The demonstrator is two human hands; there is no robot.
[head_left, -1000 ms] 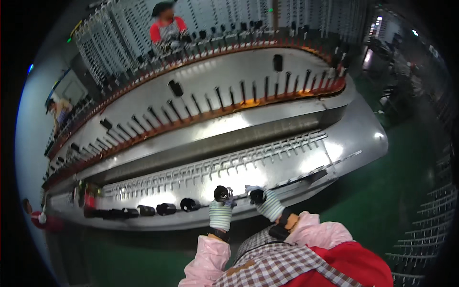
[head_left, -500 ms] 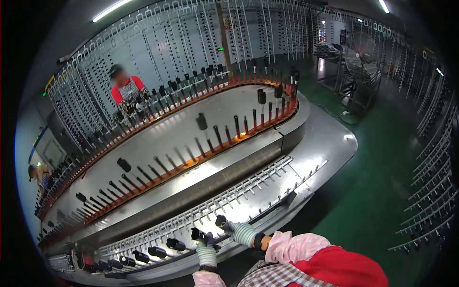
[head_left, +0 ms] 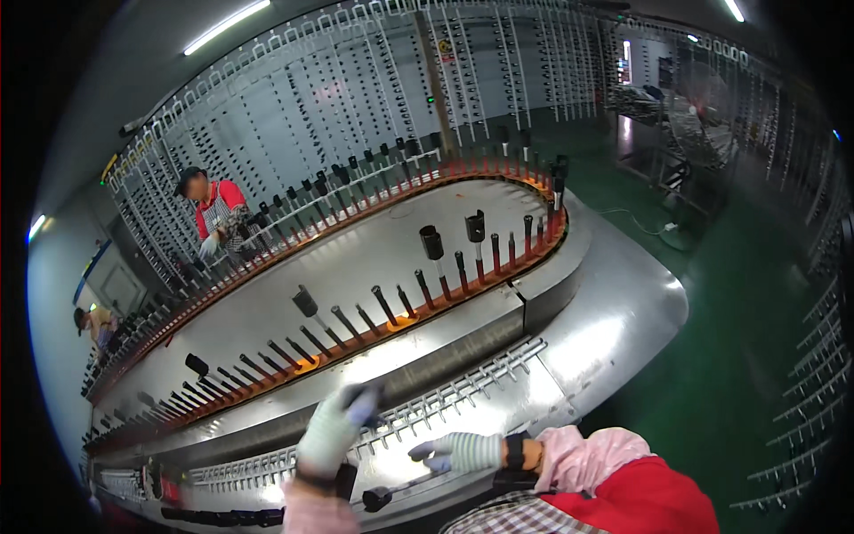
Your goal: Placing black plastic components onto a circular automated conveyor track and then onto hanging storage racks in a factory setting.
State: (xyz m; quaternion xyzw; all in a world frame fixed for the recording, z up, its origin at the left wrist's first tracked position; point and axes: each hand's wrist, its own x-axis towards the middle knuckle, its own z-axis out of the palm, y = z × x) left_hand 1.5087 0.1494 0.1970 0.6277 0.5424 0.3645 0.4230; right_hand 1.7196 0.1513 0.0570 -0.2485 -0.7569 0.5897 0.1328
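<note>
My left hand [head_left: 334,427], in a striped glove with dark fingertips, is raised over the comb-like metal rack [head_left: 436,400], toward the conveyor. Motion smears its fingers, so any grip there is unclear. Lower and to the right, my right hand [head_left: 463,452] reaches leftward over the steel ledge, gloved fingers stretched out and apart, with no held part visible. Below it runs a metal bar, and at its left end, near my left wrist, a black cup-shaped part [head_left: 377,498] shows. More black parts [head_left: 222,517] lie in a row at the lower left, partly hidden.
Past the ledge, an oval conveyor track [head_left: 400,322] carries upright red-based spindles, some topped with black cups [head_left: 431,242]. Two people [head_left: 218,209] [head_left: 96,325] work along its far side. Racks of small parts hang along the wall and at right [head_left: 809,383].
My left hand has lifted from the row of black parts up and left toward the conveyor. My right hand has moved slightly right and down; the black part at its fingers no longer shows there.
</note>
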